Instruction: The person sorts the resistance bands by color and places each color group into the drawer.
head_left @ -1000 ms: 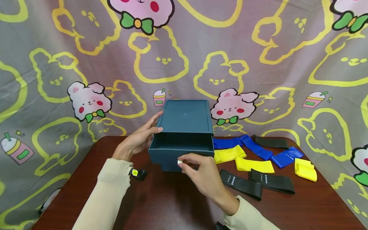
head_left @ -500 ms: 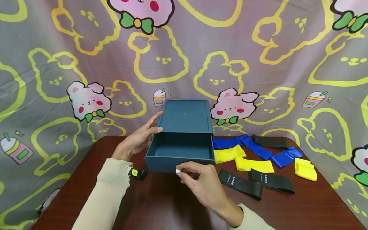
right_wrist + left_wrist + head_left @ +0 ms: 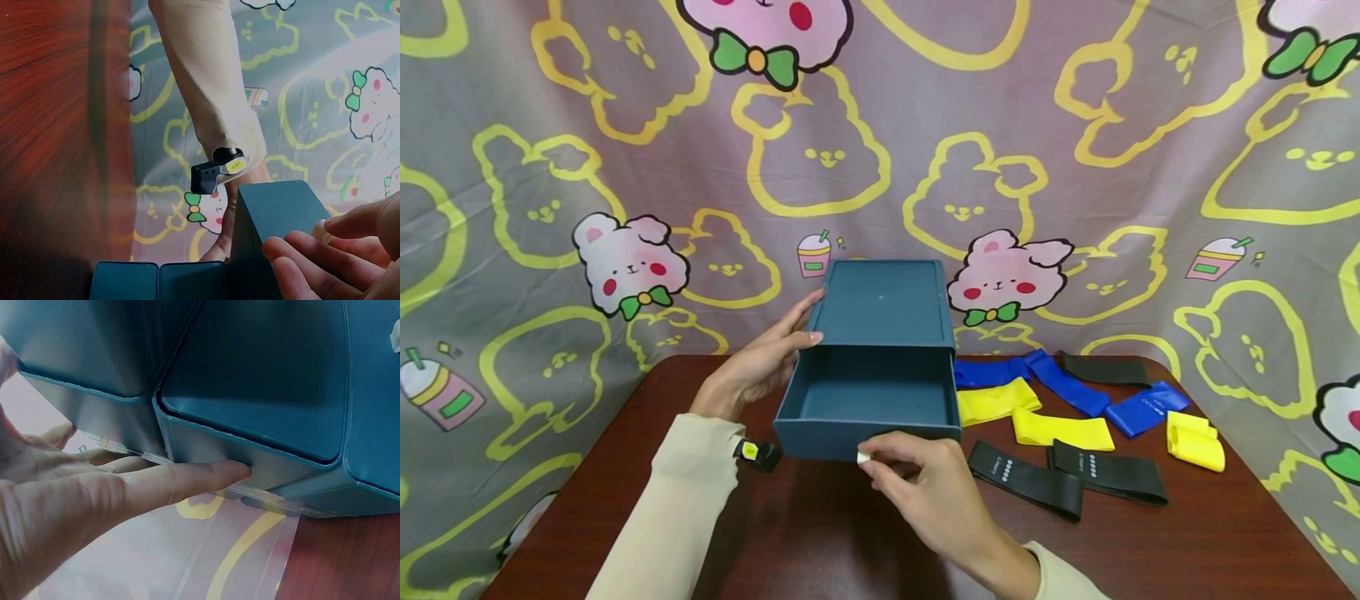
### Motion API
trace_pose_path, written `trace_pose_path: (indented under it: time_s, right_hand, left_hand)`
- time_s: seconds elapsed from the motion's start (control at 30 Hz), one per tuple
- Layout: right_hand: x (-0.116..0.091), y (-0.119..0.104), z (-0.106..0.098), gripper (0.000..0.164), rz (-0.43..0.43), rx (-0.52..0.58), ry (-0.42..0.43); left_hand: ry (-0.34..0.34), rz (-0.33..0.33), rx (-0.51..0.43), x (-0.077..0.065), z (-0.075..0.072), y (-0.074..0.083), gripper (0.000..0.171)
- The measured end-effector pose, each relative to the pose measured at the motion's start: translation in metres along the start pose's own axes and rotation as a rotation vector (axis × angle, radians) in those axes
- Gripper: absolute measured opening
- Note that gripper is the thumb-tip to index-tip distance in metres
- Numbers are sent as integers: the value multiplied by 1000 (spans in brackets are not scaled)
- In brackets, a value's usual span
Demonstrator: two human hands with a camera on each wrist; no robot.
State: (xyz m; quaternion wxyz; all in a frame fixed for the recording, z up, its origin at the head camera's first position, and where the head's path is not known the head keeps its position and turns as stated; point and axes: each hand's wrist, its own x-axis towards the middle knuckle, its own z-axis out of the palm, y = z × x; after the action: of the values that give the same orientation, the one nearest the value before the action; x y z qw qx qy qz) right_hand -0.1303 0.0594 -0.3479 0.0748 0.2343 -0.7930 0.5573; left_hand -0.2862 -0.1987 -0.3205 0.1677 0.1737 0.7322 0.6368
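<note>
A dark blue stacked drawer box [image 3: 883, 302] stands on the table, its top drawer [image 3: 820, 439] pulled out toward me. Nothing lies on the part of the drawer's floor that shows. My right hand [image 3: 936, 492] pinches the small white knob [image 3: 863, 457] on the drawer front between thumb and fingertips. The right wrist view also shows this knob [image 3: 322, 231] in the fingers. My left hand [image 3: 756, 367] rests against the left side of the box. In the left wrist view, one straight finger of the left hand [image 3: 81, 500] presses along the side wall; other fingers are partly hidden.
To the box's right lie several flat loop bands: blue ones [image 3: 1067, 385], yellow ones [image 3: 1063, 430] and black ones [image 3: 1030, 481]. A rolled yellow band [image 3: 1195, 442] lies near the right edge of the brown table [image 3: 700, 533]. A patterned cloth [image 3: 880, 150] hangs behind.
The top drawer has slid farther out toward me, with my right hand drawing back on its knob. My left hand has stayed at the box's side.
</note>
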Motion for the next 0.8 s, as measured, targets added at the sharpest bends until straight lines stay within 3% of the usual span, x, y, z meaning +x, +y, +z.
trace_pose_path:
  time_s: [0.47,0.8]
  right_hand:
    - [-3,0,0,12,41,-2,-25]
    - [-13,-7,-14,16,-29,6,-18]
  left_hand:
    - [12,-23,-25,1,1,-1,75]
    - [5,-23,-22,1,0,-1,75]
